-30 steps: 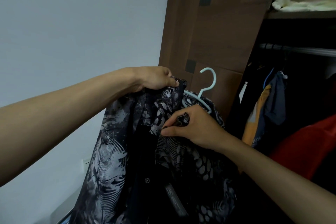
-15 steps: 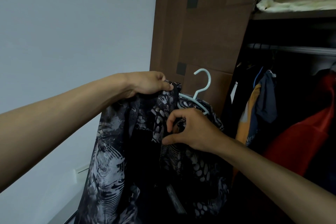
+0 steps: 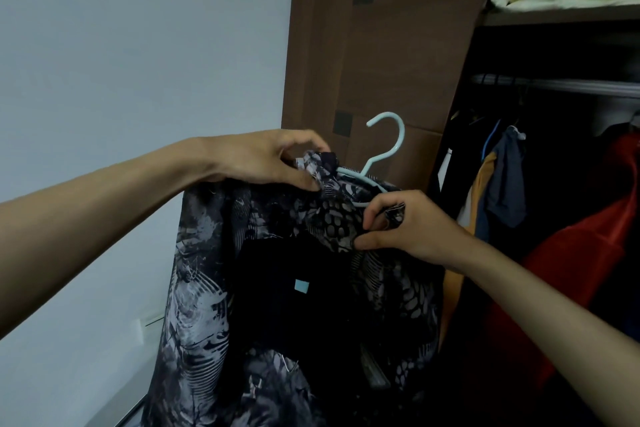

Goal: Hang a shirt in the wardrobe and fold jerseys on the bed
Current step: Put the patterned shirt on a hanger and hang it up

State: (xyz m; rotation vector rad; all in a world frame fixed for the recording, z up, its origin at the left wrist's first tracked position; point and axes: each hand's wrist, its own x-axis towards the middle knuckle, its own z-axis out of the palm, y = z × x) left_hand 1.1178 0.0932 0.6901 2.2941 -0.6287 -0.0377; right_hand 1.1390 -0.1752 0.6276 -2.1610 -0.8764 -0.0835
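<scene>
Now the left hand pinches the shirt at its shoulder, over the pale hanger, and the right hand pinches the collar – probably to seat it, just beside the open wardrobe, not yet hung.
</scene>
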